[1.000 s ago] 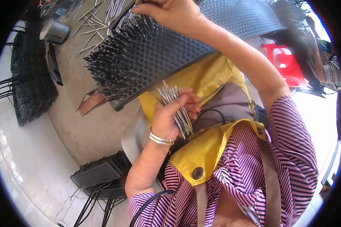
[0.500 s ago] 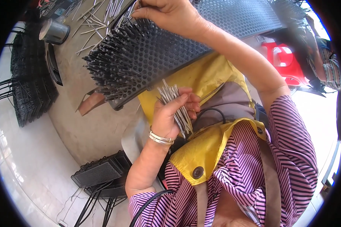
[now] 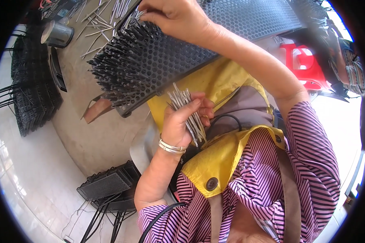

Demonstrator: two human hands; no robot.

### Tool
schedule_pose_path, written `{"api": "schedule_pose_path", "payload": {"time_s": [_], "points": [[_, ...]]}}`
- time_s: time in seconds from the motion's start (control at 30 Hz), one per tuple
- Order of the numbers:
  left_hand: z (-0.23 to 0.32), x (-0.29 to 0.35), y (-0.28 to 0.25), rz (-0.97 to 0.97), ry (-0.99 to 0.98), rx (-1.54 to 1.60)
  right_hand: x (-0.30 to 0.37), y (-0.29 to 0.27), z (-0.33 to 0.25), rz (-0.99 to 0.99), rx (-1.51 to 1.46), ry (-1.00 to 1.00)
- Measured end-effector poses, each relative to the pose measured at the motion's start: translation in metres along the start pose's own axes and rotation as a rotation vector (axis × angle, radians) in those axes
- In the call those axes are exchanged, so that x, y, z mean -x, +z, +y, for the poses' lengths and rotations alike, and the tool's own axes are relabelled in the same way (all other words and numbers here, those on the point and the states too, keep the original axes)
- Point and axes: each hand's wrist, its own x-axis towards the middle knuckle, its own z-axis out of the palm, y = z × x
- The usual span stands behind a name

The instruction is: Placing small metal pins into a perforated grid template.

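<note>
The left hand (image 3: 182,121) is closed around a bundle of thin grey metal pins (image 3: 189,114), held upright just below the black perforated plastic panel (image 3: 215,44) that slants across the lap. The right hand (image 3: 172,16) rests on the panel's upper edge, fingers pinched at the pins already standing in its holes (what they grip is too small to tell). A grey metal cup (image 3: 56,34) sits on the floor, well apart.

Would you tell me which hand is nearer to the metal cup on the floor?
The right hand, at the perforated black panel's top edge, is nearer the metal cup; the left hand holds metal pins lower down.
</note>
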Motion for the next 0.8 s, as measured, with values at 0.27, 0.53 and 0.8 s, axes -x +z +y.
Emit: {"api": "schedule_pose_path", "payload": {"time_s": [0.27, 0.53, 0.8], "points": [[0.0, -0.001, 0.001, -0.009, 0.016, -0.046, -0.001, 0.013, 0.019, 0.023, -0.143, -0.209], [0.003, 0.0, 0.0, -0.02, 0.041, -0.105, -0.019, 0.006, 0.009, -0.153, 0.062, -0.083], [0.004, 0.0, 0.002, -0.059, 0.05, -0.135, -0.023, -0.003, 0.013, -0.235, 0.113, -0.027]]}}
